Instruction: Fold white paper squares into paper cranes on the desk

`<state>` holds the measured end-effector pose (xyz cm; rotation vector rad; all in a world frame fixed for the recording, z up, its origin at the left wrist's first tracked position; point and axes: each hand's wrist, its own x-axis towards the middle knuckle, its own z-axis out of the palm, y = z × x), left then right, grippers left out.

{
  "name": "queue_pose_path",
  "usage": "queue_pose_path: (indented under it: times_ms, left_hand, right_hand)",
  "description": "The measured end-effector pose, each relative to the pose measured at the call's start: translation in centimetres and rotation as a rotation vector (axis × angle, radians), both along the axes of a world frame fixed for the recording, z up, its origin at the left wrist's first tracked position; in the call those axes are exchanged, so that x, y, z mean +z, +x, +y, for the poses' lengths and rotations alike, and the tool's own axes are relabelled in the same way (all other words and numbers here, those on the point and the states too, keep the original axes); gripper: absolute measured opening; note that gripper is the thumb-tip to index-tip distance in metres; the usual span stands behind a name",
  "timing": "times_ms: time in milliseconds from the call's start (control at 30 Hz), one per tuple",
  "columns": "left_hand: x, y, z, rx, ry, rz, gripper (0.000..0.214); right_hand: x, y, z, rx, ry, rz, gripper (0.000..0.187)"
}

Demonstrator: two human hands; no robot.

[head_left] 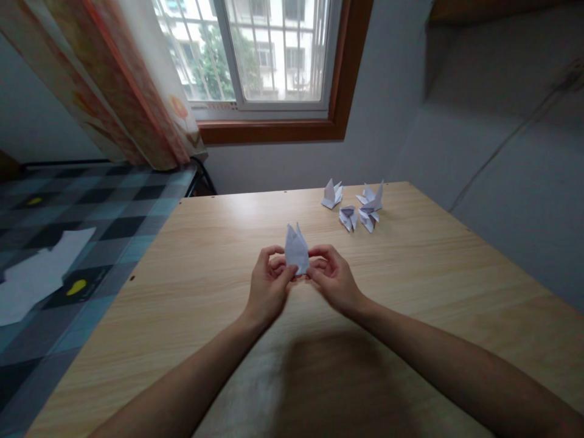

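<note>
A small white folded paper piece (297, 248) stands upright between my hands, its two pointed tips facing up. My left hand (270, 278) pinches its lower left edge, thumb in front and fingers curled behind. On the other side, my right hand (334, 277) grips the lower right edge in the same way. Part of the paper's base is covered by my thumbs. Beyond my right hand, several folded white paper figures (332, 194) sit in a loose group on the wooden table (219, 237).
Left of the table is a checked cloth surface (114, 210) with white paper sheets (45, 271) lying on it. A barred window (274, 55) and a flowered curtain (137, 79) are behind. Along the right wall hangs a thin cable (506, 143).
</note>
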<state>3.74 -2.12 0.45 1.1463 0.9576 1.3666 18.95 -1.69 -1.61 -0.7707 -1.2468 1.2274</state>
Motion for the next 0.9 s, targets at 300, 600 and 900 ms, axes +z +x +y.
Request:
queue_pose_path:
  times_ms: [300,600,900]
  left_hand:
    - [0.1,-0.5,0.0,0.017,0.161,0.236,0.009]
    - [-0.9,-0.3,-0.2,-0.031,0.144,0.155,0.011]
    - [-1.0,0.1,-0.4,-0.015,0.111,0.080,0.035]
  right_hand:
    - [0.5,0.8,0.3,0.022,0.036,-0.038,0.020]
    - [0.5,0.3,0.4,-0.066,-0.080,-0.015,0.023]
    - [0.3,0.2,0.0,-0.099,0.032,-0.090,0.022]
